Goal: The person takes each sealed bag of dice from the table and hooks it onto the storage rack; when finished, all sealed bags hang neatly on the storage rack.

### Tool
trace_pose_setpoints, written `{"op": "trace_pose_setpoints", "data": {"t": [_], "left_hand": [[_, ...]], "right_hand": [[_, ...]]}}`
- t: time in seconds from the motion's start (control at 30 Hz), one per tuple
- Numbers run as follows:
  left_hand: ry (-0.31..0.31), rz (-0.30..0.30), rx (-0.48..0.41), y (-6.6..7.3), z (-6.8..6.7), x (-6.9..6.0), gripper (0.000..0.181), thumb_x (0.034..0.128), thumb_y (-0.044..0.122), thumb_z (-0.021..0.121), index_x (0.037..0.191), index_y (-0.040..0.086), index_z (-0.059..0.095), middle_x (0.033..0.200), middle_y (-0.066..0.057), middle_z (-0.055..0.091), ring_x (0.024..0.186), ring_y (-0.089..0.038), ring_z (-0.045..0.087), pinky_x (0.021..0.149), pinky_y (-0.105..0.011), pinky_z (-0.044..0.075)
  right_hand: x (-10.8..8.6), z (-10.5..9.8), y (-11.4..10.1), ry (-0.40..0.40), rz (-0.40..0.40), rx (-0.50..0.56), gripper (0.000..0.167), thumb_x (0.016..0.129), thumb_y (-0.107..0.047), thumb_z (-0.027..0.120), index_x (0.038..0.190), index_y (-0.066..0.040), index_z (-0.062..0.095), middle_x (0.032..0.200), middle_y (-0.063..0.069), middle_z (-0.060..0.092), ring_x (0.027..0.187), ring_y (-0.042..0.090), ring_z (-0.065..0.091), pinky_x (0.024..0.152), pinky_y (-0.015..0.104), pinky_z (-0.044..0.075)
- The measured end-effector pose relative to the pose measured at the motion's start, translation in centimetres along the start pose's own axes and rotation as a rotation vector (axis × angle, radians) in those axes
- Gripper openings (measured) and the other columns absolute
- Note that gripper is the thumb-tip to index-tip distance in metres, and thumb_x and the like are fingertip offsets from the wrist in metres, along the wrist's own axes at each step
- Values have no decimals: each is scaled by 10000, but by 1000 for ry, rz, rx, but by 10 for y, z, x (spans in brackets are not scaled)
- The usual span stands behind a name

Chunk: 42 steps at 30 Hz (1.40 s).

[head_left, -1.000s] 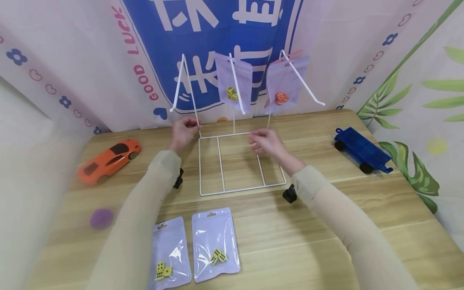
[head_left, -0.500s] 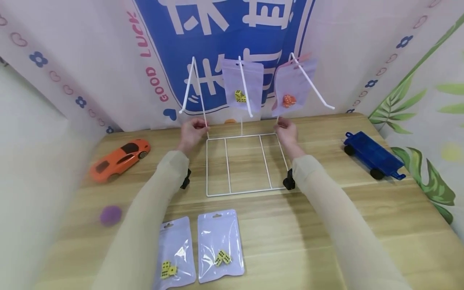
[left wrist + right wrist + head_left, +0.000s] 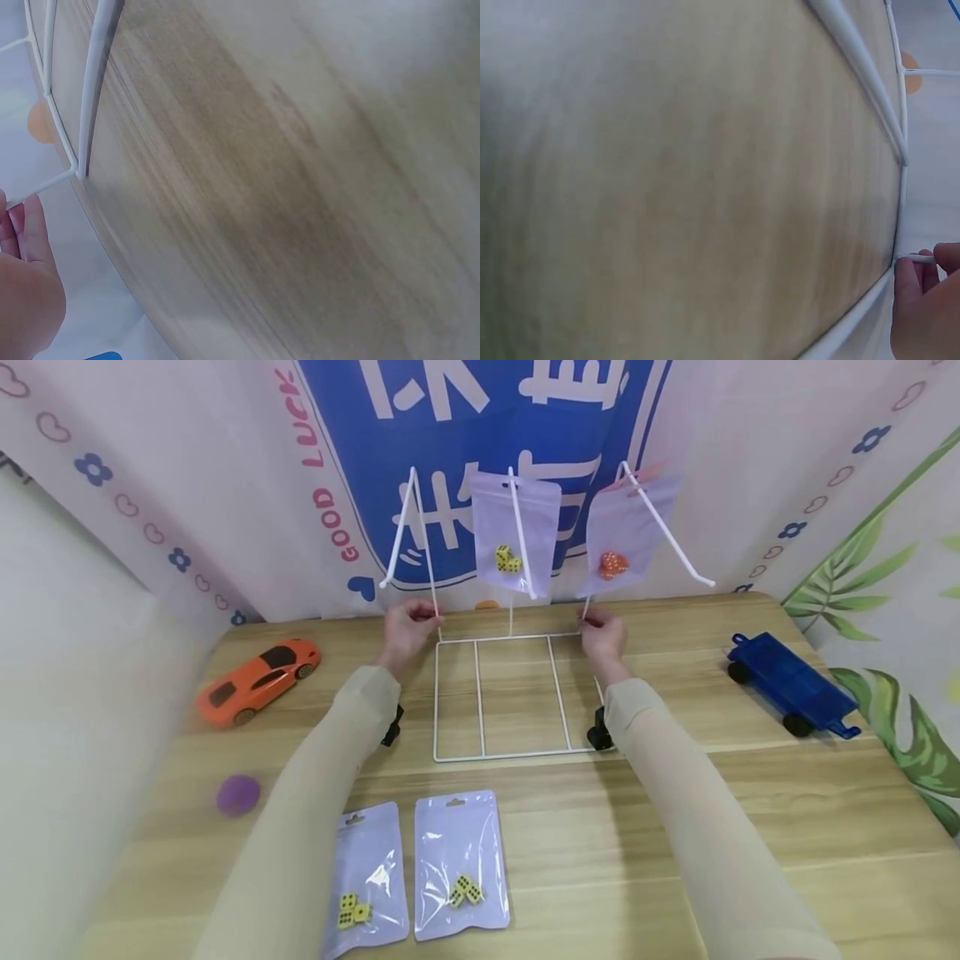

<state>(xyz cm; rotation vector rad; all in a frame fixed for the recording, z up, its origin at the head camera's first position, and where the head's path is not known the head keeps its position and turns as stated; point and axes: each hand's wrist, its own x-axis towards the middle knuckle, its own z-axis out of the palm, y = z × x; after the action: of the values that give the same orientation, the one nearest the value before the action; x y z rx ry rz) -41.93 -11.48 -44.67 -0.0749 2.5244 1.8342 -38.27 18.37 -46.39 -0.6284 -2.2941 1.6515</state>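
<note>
A white wire display rack (image 3: 480, 693) stands on the table, its flat base forward and its hooked uprights behind. My left hand (image 3: 407, 631) pinches the left rear upright just above the base; the left wrist view shows the thumb and fingers (image 3: 36, 225) on that wire. On the other side my right hand (image 3: 604, 639) pinches the right rear upright low down, with its fingers (image 3: 906, 281) round the wire in the right wrist view. A clear bag of yellow dice (image 3: 495, 510) hangs on the middle hook. The right hook carries a bag of orange dice (image 3: 622, 531).
Two flat bags of yellow dice, a left one (image 3: 378, 839) and a right one (image 3: 457, 835), lie in front of the rack. An orange toy car (image 3: 262, 681) and a purple ball (image 3: 238, 795) are at left. A blue toy trailer (image 3: 791, 681) stands at right.
My right hand has moved from above the base to the right rear upright and taken hold of it. My left hand stays on the left upright. The head view has shifted a little.
</note>
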Motion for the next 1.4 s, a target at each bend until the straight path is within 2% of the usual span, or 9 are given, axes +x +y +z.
{"op": "trace_pose_setpoints", "data": {"t": [0.2, 0.43, 0.53, 0.67, 0.8, 0.93, 1.03, 1.17, 1.4], "left_hand": [[-10, -14, 28, 3, -5, -6, 270, 891, -26, 654, 1161, -43, 646, 1132, -179, 665, 910, -167, 602, 876, -270, 573], [-14, 135, 392, 31, -25, -41, 387, 924, 43, 579, 1311, 22, 577, 1213, -175, 652, 1103, -278, 624, 1006, -382, 527], [-69, 157, 556, 52, -53, -90, 393, 951, 157, 598, 1327, 50, 554, 1200, -152, 647, 1066, -283, 625, 932, -401, 550], [-196, 76, 799, 61, -101, -182, 434, 975, 344, 580, 1287, 46, 545, 1106, -135, 651, 934, -271, 629, 745, -390, 566], [-226, -130, 932, 28, -135, -268, 578, 955, 509, 553, 1248, 12, 528, 1054, -160, 666, 873, -287, 646, 666, -396, 555], [-166, -281, 846, -25, -145, -320, 682, 945, 563, 536, 1234, -53, 497, 969, -147, 647, 840, -261, 625, 686, -418, 544], [-126, -335, 789, -45, -140, -337, 807, 915, 655, 511, 1258, -76, 488, 1064, -228, 644, 943, -377, 637, 793, -509, 541], [-107, -376, 853, -43, -125, -345, 977, 822, 816, 458, 1225, -73, 511, 1153, -291, 610, 986, -465, 626, 741, -530, 538], [-74, -370, 958, -43, -111, -345, 1002, 693, 837, 602, 1073, -87, 530, 1002, -227, 590, 776, -271, 561, 572, -430, 502]], "right_hand": [[-3, 3, 0, -21, -27, -28, 253, 925, -47, 612, 1162, -27, 696, 1204, 168, 692, 1052, 238, 617, 894, 257, 533], [-5, 4, 5, 4, -56, -14, 248, 939, -45, 599, 1165, -4, 690, 1225, 178, 684, 1116, 279, 625, 970, 353, 529], [-8, 5, 6, 8, -71, -5, 253, 933, -33, 596, 1165, -1, 691, 1224, 175, 687, 1126, 282, 626, 958, 339, 527], [-11, 5, 6, 8, -75, -8, 256, 940, -39, 589, 1170, -9, 695, 1224, 162, 691, 1127, 263, 627, 900, 263, 516], [-12, 3, 6, 24, -95, -27, 256, 937, -32, 584, 1163, -8, 702, 1210, 160, 699, 1105, 257, 632, 807, 182, 467], [-11, 1, 7, 42, -90, -41, 259, 929, -27, 583, 1156, -10, 708, 1199, 156, 704, 1088, 243, 630, 727, 106, 400], [-10, -1, 9, 57, -75, -37, 257, 927, -29, 582, 1148, -10, 713, 1190, 147, 709, 1060, 206, 631, 697, 73, 379], [-10, -1, 10, 81, -80, -21, 241, 923, -30, 586, 1118, -10, 726, 1159, 142, 722, 849, 27, 578, 672, 58, 366], [-13, 1, 2, 49, -55, -54, 245, 928, -63, 592, 1132, -28, 722, 1179, 142, 715, 944, 131, 588, 679, 75, 367]]}}
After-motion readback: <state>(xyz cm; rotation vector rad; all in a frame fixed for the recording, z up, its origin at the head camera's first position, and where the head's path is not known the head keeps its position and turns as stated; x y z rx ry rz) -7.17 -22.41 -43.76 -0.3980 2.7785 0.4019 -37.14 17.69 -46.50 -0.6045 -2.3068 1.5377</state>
